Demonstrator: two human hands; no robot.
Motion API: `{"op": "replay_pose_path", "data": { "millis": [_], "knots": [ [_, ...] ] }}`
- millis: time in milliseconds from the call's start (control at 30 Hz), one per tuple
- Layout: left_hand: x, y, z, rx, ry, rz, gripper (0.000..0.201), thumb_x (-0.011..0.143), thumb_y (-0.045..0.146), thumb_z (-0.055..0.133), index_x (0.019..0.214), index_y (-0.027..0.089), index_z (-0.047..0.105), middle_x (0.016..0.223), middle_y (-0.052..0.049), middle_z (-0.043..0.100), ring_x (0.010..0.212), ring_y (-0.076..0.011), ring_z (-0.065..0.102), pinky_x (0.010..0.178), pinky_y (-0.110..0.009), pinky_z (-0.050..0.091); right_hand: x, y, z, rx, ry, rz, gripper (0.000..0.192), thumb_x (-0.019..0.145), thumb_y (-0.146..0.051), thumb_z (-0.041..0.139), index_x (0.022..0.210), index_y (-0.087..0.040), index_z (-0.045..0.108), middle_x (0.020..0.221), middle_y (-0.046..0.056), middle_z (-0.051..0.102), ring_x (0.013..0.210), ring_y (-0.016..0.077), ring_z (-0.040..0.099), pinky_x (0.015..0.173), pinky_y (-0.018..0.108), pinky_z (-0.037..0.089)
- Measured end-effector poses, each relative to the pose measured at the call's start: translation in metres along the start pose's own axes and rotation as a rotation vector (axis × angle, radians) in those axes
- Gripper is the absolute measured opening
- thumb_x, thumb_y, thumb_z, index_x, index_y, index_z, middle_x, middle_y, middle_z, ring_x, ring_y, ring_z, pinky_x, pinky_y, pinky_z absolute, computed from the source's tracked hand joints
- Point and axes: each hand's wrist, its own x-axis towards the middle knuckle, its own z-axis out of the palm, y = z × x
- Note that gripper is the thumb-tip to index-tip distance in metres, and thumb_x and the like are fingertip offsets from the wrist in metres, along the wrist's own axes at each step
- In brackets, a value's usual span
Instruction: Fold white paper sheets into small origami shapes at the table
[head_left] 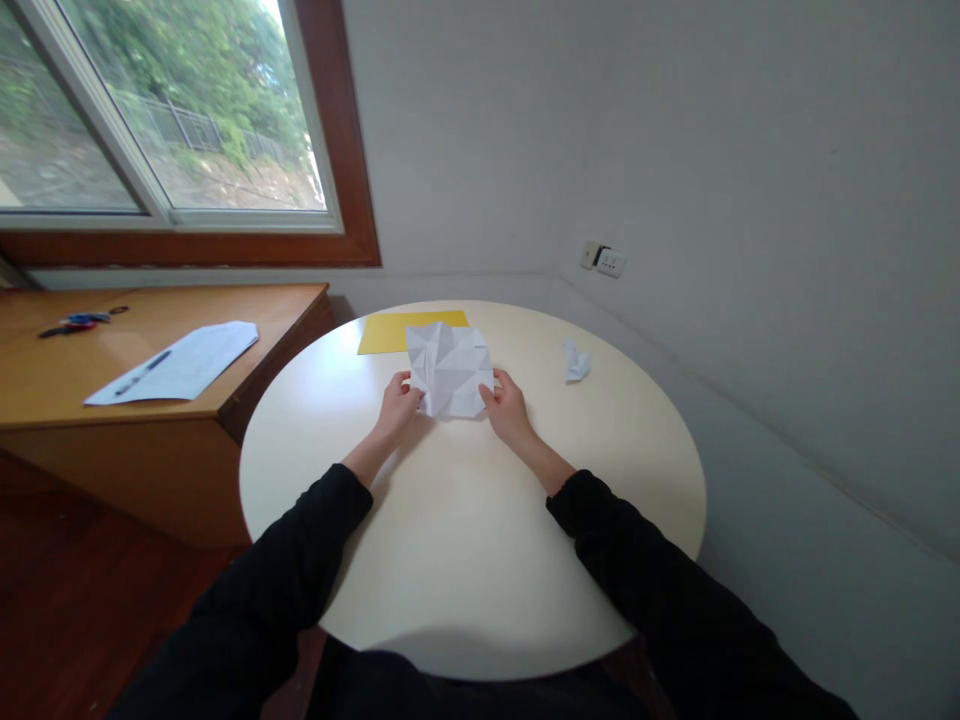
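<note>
While left grip [402, 400] and right grip [511, 410] pinch its sides | creased paper [453, 368]: between them

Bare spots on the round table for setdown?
Widest: the round table between left sleeve and right sleeve, from creased paper to near edge. Also its right side, between small white paper and right sleeve. Crowded: far middle, with left hand, right hand, creased paper and yellow sheet close together.

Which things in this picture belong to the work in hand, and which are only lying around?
In use:
creased white sheet, held by left hand and right hand
round table, beneath

Apparently just lying around:
yellow sheet
folded white paper, though possibly related
flat paper and pen, on wooden desk
small coloured items, unclear
</note>
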Motion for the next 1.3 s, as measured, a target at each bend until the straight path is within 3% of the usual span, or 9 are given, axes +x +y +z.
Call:
{"op": "replay_pose_path", "data": {
  "millis": [133, 233, 433, 867, 1100, 1300],
  "knots": [
    [-0.003, 0.004, 0.004, -0.031, 0.027, -0.020, 0.024, 0.063, 0.013, 0.049, 0.086, 0.017, 0.054, 0.055, 0.004, 0.051, 0.048, -0.0104, 0.044, 0.047, -0.021, 0.031, -0.001, 0.004, 0.002, 0.027, -0.063, 0.029, 0.026, 0.070, -0.028, 0.058, 0.094, -0.021, 0.053, 0.061, -0.003, 0.061, 0.050, 0.0126, 0.055, 0.055, 0.028, 0.047],
    [-0.004, 0.004, 0.006, -0.059, 0.008, 0.016, 0.015, 0.070, 0.027, 0.053, 0.081, 0.017, 0.054, 0.061, 0.002, 0.053, 0.052, -0.0099, 0.045, 0.048, -0.020, 0.032, -0.001, 0.005, 0.003, 0.058, -0.078, 0.049, 0.025, 0.069, -0.028, 0.059, 0.093, -0.021, 0.053, 0.062, -0.003, 0.061, 0.051, 0.0125, 0.055, 0.056, 0.029, 0.047],
    [-0.005, 0.004, 0.005, 0.006, -0.014, 0.039, 0.038, 0.067, 0.050, 0.060, 0.084, 0.017, 0.051, 0.065, 0.001, 0.053, 0.054, -0.0103, 0.048, 0.049, -0.021, 0.034, 0.000, 0.004, 0.001, 0.006, -0.058, 0.024, 0.022, 0.070, -0.028, 0.057, 0.090, -0.020, 0.052, 0.057, -0.005, 0.059, 0.048, 0.0123, 0.055, 0.054, 0.028, 0.047],
    [0.006, -0.004, -0.002, -0.006, 0.118, 0.129, 0.026, 0.073, 0.043, 0.055, 0.070, 0.017, 0.054, 0.059, 0.003, 0.048, 0.056, -0.0108, 0.044, 0.051, -0.021, 0.033, 0.004, 0.005, -0.003, 0.040, 0.031, 0.044, 0.026, 0.066, -0.031, 0.059, 0.089, -0.020, 0.051, 0.056, -0.005, 0.060, 0.048, 0.0118, 0.055, 0.051, 0.025, 0.044],
    [0.010, -0.004, -0.004, -0.110, 0.162, -0.053, 0.029, 0.072, 0.044, 0.057, 0.071, 0.015, 0.054, 0.054, 0.001, 0.052, 0.052, -0.0111, 0.049, 0.049, -0.022, 0.036, 0.008, 0.008, -0.009, 0.106, 0.158, 0.140, 0.028, 0.064, -0.031, 0.060, 0.089, -0.019, 0.053, 0.064, -0.002, 0.063, 0.051, 0.0110, 0.054, 0.047, 0.023, 0.041],
    [0.007, 0.003, -0.005, -0.233, 0.066, -0.134, 0.026, 0.069, 0.037, 0.063, 0.067, 0.013, 0.055, 0.057, -0.002, 0.058, 0.052, -0.0111, 0.053, 0.051, -0.022, 0.040, 0.017, 0.021, -0.018, 0.235, 0.243, 0.198, 0.029, 0.061, -0.032, 0.063, 0.086, -0.019, 0.054, 0.063, -0.004, 0.061, 0.051, 0.0104, 0.053, 0.048, 0.023, 0.042]
  ]
}}
